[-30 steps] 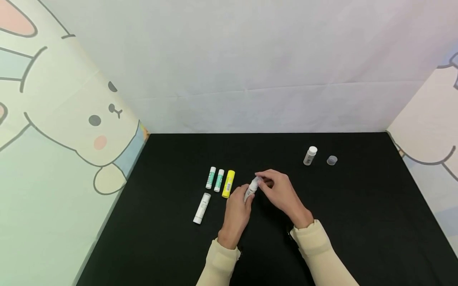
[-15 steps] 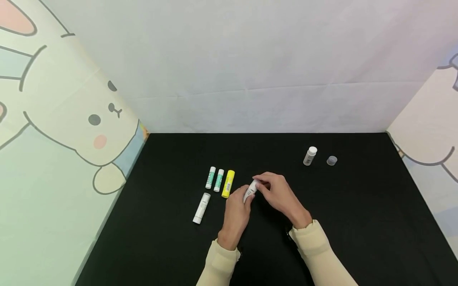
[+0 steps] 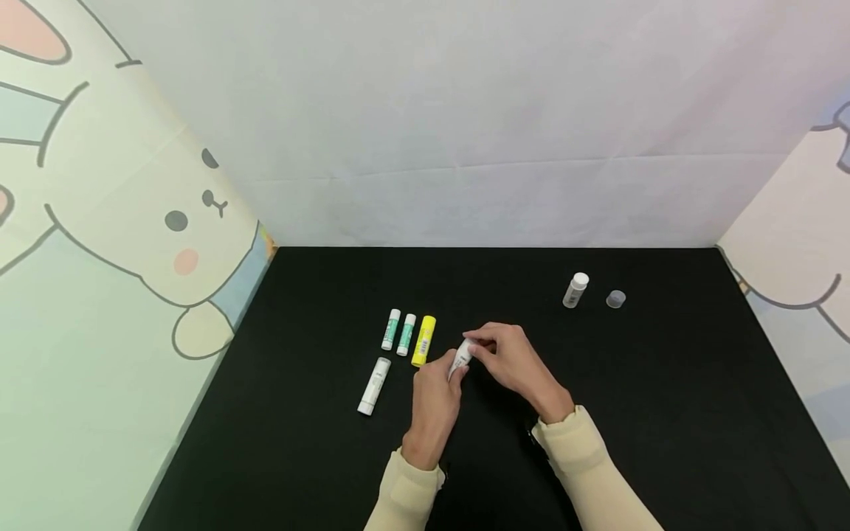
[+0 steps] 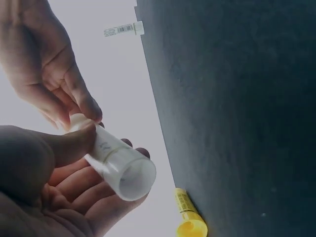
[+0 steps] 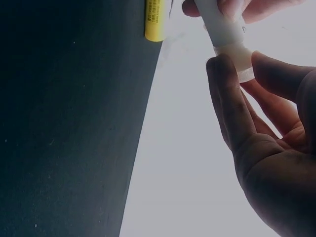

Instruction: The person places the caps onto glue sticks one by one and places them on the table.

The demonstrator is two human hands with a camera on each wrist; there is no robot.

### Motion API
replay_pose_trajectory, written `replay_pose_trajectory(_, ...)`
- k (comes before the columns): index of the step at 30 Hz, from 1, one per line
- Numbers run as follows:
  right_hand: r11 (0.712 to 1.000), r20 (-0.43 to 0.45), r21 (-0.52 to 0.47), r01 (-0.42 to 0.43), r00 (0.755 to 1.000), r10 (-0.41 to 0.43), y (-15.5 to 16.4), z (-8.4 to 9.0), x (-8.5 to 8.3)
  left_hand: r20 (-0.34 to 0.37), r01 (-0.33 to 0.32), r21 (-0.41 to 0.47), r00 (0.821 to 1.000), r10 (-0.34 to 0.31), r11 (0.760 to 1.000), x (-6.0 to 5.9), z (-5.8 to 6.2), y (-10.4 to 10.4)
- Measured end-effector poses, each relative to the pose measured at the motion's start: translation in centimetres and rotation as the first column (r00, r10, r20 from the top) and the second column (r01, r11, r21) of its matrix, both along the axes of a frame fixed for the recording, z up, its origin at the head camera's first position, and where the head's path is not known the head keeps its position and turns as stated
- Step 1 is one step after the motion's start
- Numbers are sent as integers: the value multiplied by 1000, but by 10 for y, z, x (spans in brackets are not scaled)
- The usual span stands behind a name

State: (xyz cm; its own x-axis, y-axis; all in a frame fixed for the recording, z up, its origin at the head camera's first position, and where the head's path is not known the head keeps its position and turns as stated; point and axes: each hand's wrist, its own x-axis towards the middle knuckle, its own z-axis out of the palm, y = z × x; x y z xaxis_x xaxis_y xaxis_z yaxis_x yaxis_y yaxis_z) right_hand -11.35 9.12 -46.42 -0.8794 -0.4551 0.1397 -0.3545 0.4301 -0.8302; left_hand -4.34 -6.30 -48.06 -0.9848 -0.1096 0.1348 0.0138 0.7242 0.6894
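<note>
My left hand (image 3: pixel 434 402) grips a white glue stick (image 3: pixel 460 359) round its barrel, holding it tilted above the black table. At its upper end the thumb and fingers of my right hand (image 3: pixel 518 361) pinch the translucent cap (image 5: pixel 237 57), which the right wrist view shows in line with the barrel. The left wrist view shows the wide, hollow-looking lower end of the glue stick (image 4: pixel 136 180) facing the camera. Left of my hands lie a yellow glue stick (image 3: pixel 423 341), two green-and-white ones, a green-labelled stick (image 3: pixel 406 335) and its twin (image 3: pixel 391 330), and a white stick (image 3: pixel 375 386).
A white tube (image 3: pixel 575 290) stands at the back right of the black table (image 3: pixel 664 398), with a small translucent cap (image 3: pixel 615 299) beside it. A pale fabric wall (image 3: pixel 465 199) rises behind the table's far edge, and printed cartoon panels flank both sides.
The cap in my right fingers has gone from tilted at the glue stick's end to in line over it. Both hands have shifted slightly left and down; the things on the table stay put.
</note>
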Motion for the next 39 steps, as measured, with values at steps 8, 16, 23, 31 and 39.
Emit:
replay_pose_trajectory(8, 1000, 32, 19, 3, 999, -3, -2, -1, 1, -36, -7, -51, 999, 5, 999, 1, -1, -1)
replay_pose_trajectory(16, 1000, 45, 19, -2, 999, 1, -2, -4, 0, -12, 6, -83, 1000, -7, 997, -1, 1, -3)
replay_pose_trajectory(23, 1000, 38, -9, -15, 999, 15, -7, -10, 2, 5, 17, -114, 1000, -17, 993, 1, 3, -8)
replay_pose_trajectory(31, 999, 25, -13, -48, 999, 48, -16, -13, 6, 31, -21, -145, 999, 26, 989, 6, 7, -13)
replay_pose_trajectory(39, 998, 25, -21, -52, 998, 53, -27, -12, 11, 44, -66, -159, 996, 74, 985, 12, 6, -18)
